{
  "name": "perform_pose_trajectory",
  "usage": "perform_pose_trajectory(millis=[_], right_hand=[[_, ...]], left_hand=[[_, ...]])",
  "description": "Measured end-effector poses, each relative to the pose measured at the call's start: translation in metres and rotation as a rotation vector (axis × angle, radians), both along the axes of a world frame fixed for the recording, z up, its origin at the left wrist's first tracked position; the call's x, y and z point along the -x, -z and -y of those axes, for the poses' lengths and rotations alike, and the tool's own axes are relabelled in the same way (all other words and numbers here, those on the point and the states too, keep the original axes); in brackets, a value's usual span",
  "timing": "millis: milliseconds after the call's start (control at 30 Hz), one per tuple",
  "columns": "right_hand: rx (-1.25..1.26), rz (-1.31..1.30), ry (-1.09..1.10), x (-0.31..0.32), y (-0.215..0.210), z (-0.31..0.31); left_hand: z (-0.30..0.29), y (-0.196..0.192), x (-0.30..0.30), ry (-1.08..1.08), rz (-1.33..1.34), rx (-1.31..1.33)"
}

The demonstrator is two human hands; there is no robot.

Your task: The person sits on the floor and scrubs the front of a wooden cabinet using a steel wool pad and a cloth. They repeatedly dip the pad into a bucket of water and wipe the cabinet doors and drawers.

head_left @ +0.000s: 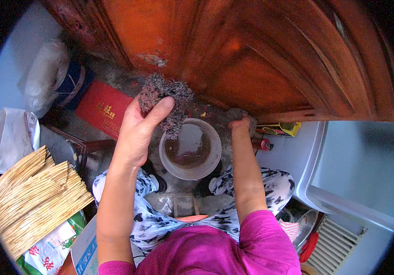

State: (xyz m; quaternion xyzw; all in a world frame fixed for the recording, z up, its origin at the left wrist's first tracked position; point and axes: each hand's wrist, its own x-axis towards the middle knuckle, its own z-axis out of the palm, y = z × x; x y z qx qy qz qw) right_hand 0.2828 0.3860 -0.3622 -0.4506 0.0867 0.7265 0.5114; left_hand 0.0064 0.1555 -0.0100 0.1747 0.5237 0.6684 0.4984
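Note:
In my left hand point(147, 118), raised in front of me, is a dark, curly, fibrous clump point(168, 98); the thumb presses on it from the right. My right hand point(239, 122) reaches down by the foot of the wooden panel, its fingers closed round a greyish fuzzy clump point(252, 123), part of which the hand hides. Between and below the hands, near my feet, a round pale bucket point(215, 158) holds murky brown water. The left clump partly overlaps the bucket's upper left rim in the view, apparently above it.
A carved reddish-brown wooden panel point(151, 27) rises ahead. Leftward lie a red box point(101, 109), a stuffed plastic bag point(46, 75) and bundled straw-coloured stalks point(36, 197). On the right are a yellow-and-black box point(290, 129), a large white bin point(313, 188) and a slatted rack point(336, 243).

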Motion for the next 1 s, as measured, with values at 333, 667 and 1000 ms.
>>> perform_pose_trajectory(millis=[333, 667, 1000], right_hand=[[0.023, 0.244, -0.510, 0.125, -0.057, 0.029], [-0.639, 0.998, -0.178, 0.132, -0.189, 0.092], [-1.299, 1.656, 0.098, 0.161, -0.090, 0.057]], left_hand=[[0.002, 0.003, 0.001, -0.015, 0.023, -0.036], [0.011, -0.001, 0.010, -0.070, 0.005, -0.033], [0.011, 0.001, 0.009, -0.088, 0.021, 0.018]])
